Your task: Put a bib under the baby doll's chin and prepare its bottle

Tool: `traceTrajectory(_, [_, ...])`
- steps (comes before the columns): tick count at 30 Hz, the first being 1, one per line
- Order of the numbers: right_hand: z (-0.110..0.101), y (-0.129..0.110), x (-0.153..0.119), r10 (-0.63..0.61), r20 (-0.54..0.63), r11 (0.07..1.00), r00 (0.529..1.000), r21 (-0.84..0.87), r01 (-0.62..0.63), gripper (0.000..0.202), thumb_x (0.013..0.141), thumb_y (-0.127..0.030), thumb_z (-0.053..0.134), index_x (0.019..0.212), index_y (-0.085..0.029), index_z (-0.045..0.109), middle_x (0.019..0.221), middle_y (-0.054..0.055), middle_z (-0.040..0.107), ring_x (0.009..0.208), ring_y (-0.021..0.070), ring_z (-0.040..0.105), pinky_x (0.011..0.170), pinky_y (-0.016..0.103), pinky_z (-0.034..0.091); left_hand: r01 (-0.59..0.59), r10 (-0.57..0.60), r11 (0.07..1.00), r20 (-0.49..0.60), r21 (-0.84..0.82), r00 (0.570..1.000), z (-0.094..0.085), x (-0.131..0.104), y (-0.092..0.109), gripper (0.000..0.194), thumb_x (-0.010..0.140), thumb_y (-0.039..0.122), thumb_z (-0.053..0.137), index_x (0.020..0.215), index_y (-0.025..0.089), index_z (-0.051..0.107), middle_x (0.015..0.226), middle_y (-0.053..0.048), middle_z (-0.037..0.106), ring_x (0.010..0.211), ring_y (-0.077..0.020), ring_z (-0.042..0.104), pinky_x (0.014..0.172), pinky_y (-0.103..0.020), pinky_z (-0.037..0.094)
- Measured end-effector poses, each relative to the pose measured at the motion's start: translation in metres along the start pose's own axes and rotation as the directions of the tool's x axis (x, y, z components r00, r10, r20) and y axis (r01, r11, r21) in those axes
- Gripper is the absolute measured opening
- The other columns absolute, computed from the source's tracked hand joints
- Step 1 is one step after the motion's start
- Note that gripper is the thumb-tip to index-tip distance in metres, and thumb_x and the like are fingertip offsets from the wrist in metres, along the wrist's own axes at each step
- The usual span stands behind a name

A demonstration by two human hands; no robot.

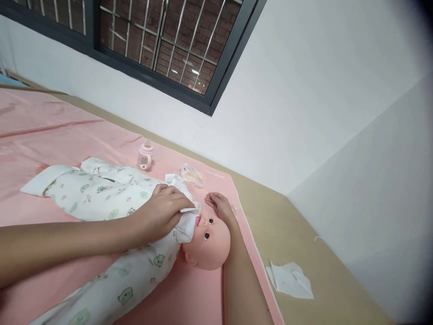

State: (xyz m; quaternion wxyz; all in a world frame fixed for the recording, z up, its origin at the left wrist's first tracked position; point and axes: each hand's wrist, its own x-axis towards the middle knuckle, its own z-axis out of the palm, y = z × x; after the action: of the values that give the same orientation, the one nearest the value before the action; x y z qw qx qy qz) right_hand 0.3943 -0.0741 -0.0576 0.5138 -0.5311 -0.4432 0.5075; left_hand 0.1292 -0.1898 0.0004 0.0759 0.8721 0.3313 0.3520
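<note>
A bald baby doll (211, 246) lies on its back on a pink sheet (192, 293), its head toward the right. It wears white clothes with green animal prints. My left hand (162, 210) rests on the doll's upper chest, its fingers closed on a white cloth (188, 225) at the neck, just below the mouth. Beyond the doll's head lies my right hand (218, 203), palm side partly up and fingers slightly curled, with nothing seen in it. My right forearm runs along the top of the doll's head.
A pink baby bottle (145, 155) stands on the sheet past the doll. Near it lies a clear packet (192, 175). A folded white tissue (291, 280) is on the tan surface (270, 216) at the right. Behind are a white wall and a barred window (162, 40).
</note>
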Motion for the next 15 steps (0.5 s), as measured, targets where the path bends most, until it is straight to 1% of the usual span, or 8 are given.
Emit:
traceTrajectory(3, [-0.0001, 0.0002, 0.0005, 0.003, 0.001, 1.000, 1.000, -0.001, -0.003, 0.007, 0.072, -0.018, 0.069, 0.075, -0.015, 0.065, 0.076, 0.004, 0.068, 0.076, 0.0122, 0.065, 0.082, 0.026, 0.055, 0.001, -0.001, 1.000, 0.001, 0.016, 1.000, 0.0015, -0.0007, 0.0009, 0.041, 0.076, 0.003, 0.037, 0.104, 0.021, 0.060, 0.099, -0.002, 0.067, 0.099, -0.0214, 0.052, 0.086, -0.040, 0.028])
traceTrajectory(10, [-0.0005, 0.0009, 0.0014, 0.003, 0.001, 1.000, 1.000, -0.005, -0.003, 0.004, 0.073, -0.018, 0.067, 0.074, -0.015, 0.065, 0.075, 0.003, 0.068, 0.076, 0.0123, 0.065, 0.082, 0.025, 0.055, -0.002, 0.000, 0.999, 0.032, 0.045, 0.999, 0.0008, -0.0015, 0.0030, 0.040, 0.077, 0.002, 0.037, 0.104, 0.020, 0.060, 0.104, -0.004, 0.065, 0.101, -0.0227, 0.051, 0.088, -0.041, 0.029])
traceTrajectory(15, [-0.0011, 0.0014, 0.0018, 0.008, 0.001, 1.000, 1.000, -0.008, -0.008, 0.004, 0.073, -0.019, 0.068, 0.074, -0.016, 0.065, 0.077, 0.003, 0.068, 0.077, 0.0129, 0.065, 0.084, 0.026, 0.055, -0.028, 0.026, 0.997, 0.039, 0.066, 0.999, 0.0038, -0.0025, 0.0020, 0.050, 0.075, 0.000, 0.035, 0.114, 0.022, 0.058, 0.104, -0.004, 0.064, 0.100, -0.0232, 0.049, 0.087, -0.042, 0.029])
